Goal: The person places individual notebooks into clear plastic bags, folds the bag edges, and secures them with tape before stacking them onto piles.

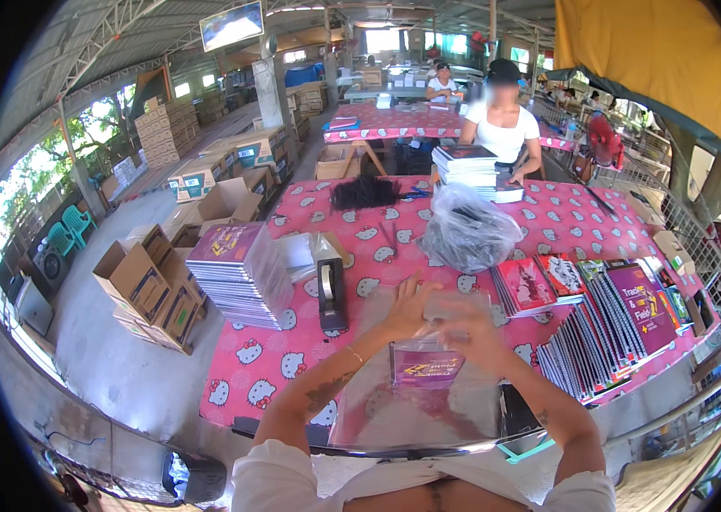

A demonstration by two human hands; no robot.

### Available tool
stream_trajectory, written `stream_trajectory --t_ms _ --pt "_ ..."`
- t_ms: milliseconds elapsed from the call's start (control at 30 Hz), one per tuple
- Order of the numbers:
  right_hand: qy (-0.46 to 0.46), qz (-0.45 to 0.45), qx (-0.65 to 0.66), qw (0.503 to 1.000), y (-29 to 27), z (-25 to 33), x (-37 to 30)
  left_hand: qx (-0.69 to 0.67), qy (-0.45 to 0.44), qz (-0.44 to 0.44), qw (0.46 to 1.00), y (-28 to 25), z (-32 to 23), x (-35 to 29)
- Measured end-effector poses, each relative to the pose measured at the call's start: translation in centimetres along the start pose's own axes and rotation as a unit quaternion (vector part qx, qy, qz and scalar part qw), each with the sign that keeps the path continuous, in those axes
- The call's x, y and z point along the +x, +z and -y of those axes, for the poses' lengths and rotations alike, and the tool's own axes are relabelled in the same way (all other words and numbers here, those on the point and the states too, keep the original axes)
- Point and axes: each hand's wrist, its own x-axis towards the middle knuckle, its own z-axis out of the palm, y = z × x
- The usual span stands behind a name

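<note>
A purple notebook [427,367] lies in front of me, with clear plastic over it. Just beyond its far edge are both my hands, close together. My left hand [408,307] has its fingers stretched out and apart over the plastic. Motion smears my right hand [461,322], so its fingers do not show clearly. Under my forearms, clear plastic sheets [369,418] spread to the table's near edge. A black tape dispenser [331,294] stands left of my left hand. Further left rises a stack of purple spiral notebooks [237,273], wrapped in clear plastic.
Rows of spiral notebooks [603,341] lean at the right of the pink patterned table [245,375]. A bundle of clear plastic [471,226] sits beyond my hands. Across the table, a person [501,124] handles stacked books [467,175]. Open cardboard boxes [147,286] stand left.
</note>
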Motion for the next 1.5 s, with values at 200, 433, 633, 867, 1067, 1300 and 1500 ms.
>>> stream_trajectory --t_ms 200,433,633,867,1067,1300,1500 --pt "0.101 -0.064 0.219 0.968 -1.3 -2.5 2.0 -0.449 0.04 0.114 0.885 -7.9 -4.4 -3.3" --pt "0.213 0.041 0.305 0.927 2.6 -6.2 3.5 -0.105 0.134 -0.099 0.98 -11.5 -8.5 -4.3" --pt "0.119 0.004 0.219 0.969 1.3 -1.8 5.4 -0.369 -0.072 0.144 0.916 -4.0 4.0 -5.8" --pt "0.19 0.099 0.507 0.835 3.4 -8.4 0.5 -0.501 -0.065 0.152 0.85 -2.2 1.0 -3.7" --pt "0.061 0.109 0.264 0.956 0.7 -2.5 -2.1 -0.235 0.01 0.147 0.961 -4.5 -1.0 -7.4" --pt "0.085 -0.043 0.135 0.986 3.1 -0.6 -2.9 0.078 0.182 -0.055 0.979 -2.1 -3.6 -9.3" --pt "0.148 0.097 0.137 0.975 1.7 -1.7 0.2 -0.034 0.055 0.02 0.998 -3.7 -3.9 -6.1"
